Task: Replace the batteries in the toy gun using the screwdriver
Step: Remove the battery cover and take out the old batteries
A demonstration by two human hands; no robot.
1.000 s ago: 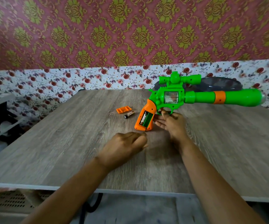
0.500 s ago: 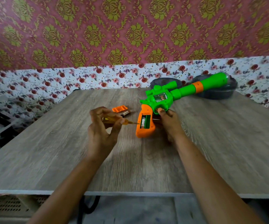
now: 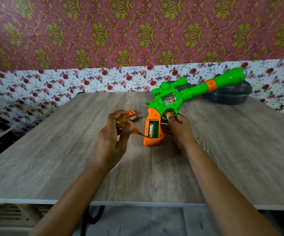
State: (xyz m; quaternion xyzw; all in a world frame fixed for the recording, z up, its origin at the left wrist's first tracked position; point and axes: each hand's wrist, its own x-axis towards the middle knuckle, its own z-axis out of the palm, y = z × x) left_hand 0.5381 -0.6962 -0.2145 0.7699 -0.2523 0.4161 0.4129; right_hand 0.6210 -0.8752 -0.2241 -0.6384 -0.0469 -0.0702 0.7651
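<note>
The left hand (image 3: 114, 140) pinches the screwdriver (image 3: 126, 126), its tip reaching rightward into the open grip compartment of the toy gun (image 3: 170, 99), at the seated battery (image 3: 151, 129). The right hand (image 3: 177, 129) grips the gun at the trigger guard, just beside the left. A loose battery (image 3: 134, 118) lies just beyond the left fingers.

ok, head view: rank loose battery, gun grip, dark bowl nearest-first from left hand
1. loose battery, just behind the left hand.
2. gun grip, to the hand's right.
3. dark bowl, far back right.
</note>
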